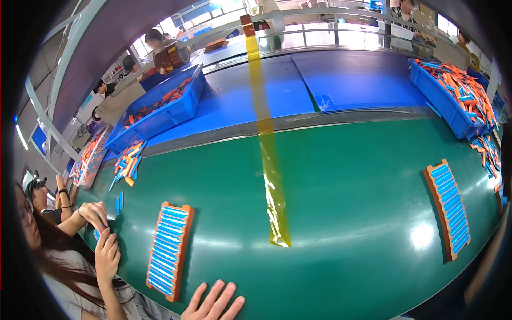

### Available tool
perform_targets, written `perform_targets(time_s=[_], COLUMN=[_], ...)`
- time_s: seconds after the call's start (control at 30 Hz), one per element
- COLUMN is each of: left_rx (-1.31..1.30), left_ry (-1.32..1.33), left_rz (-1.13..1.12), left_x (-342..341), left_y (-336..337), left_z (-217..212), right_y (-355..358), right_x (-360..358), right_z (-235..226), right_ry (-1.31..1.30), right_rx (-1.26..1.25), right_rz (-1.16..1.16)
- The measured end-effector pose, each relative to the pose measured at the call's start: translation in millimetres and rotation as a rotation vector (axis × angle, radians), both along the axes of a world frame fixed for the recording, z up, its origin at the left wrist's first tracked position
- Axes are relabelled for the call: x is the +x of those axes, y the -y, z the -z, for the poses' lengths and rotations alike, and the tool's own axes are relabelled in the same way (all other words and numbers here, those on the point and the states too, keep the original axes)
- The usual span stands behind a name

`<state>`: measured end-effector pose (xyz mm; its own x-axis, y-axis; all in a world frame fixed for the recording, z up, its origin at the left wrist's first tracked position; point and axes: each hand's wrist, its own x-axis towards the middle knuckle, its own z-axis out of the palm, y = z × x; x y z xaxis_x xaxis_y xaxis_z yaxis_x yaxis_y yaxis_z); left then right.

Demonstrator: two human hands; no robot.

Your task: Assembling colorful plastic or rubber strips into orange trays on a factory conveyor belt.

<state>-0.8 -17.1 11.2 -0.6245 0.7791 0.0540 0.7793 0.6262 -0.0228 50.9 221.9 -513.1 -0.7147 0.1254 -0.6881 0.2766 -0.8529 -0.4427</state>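
The left hand (213, 302) lies with fingers spread, holding nothing, at the near edge of the green worktop (341, 213). Just beyond and to its left, near but apart, is an orange tray (184, 248) of blue sticks (166, 248), its long axis running away, far end leaning right. A second such tray (440, 213) stands well rightward; the right hand is out of sight.

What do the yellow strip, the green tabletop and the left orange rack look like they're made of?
Yellow strip: glossy plastic film, since it's see-through and glints.
Green tabletop: smooth, semi-gloss, perhaps vinyl or rubber; it reflects a bright spot.
Left orange rack: matte, evenly coloured; maybe plastic or foam, unclear.
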Motion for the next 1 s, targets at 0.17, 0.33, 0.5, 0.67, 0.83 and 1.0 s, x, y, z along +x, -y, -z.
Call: perform_targets(time_s=[0.17, 0.33, 0.5, 0.67, 0.83, 1.0], left_rx=[-0.038, 0.040, 0.039, 0.062, 0.136, 0.185], left_ry=[0.006, -0.065, 0.003, -0.066, -0.099, -0.100], left_rz=[0.015, 0.052, 0.013, 0.013, 0.031, 0.061], left_x=[3.1, 3.9, 10.1, 2.6, 11.5, 13.1], left_y=[-2.6, 0.4, 10.6, 2.2, 0.2, 30.7], left_z=[-4.5, 8.3, 9.1, 18.5, 13.8, 16.6], right_y=[9.5, -10.9, -30.0, -35.3, -9.0, 33.2], right_x=[-10.2, 52.7, 175.4, 231.7, 309.8, 365.9], right_z=[-28.8, -51.7, -120.0, -267.0, -399.8, -436.2], right_ry=[-0.029, 0.041, 0.382, 0.536, 0.633, 0.620], right_rx=[0.006, 0.050, 0.227, 0.356, 0.423, 0.427], right_rz=[0.054, 0.178, 0.211, 0.118, 0.227, 0.351])
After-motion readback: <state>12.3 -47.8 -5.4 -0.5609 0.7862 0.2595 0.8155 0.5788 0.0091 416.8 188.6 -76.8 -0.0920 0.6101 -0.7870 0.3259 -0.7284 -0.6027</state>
